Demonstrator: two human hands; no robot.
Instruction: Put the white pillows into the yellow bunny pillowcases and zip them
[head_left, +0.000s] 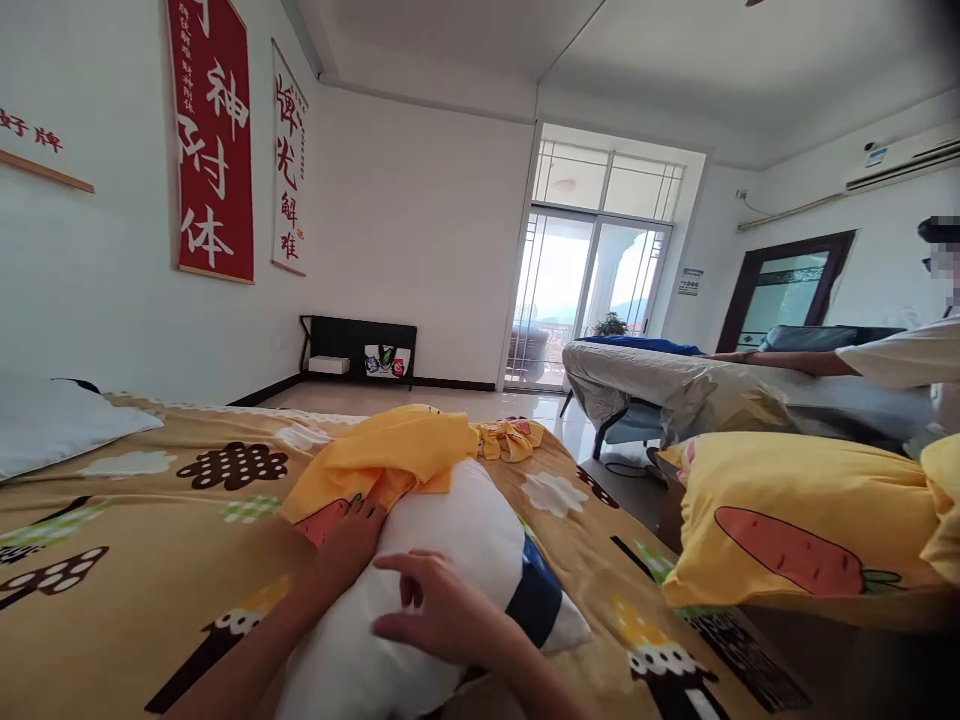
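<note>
A plump white pillow (457, 525) lies on the patterned bed sheet (135, 610), with a dark blue patch (536, 595) at its right side. Over the pillow's far end drapes a loose yellow pillowcase (397, 445) with a carrot print. My left hand (356, 530) rests on the carrot part of the case, beside the pillow, its fingers stretched out. Above the middle of the pillow is my right hand (439, 605), thumb and forefinger apart with nothing between them. Whether it touches the pillow I cannot tell.
Another yellow carrot-print pillow (802, 530) lies to the right, and a white pillow (60, 430) at the far left. Behind, a person's arm (810, 362) reaches over a plastic-covered table (675, 385). A low black shelf (364, 330) stands by the wall.
</note>
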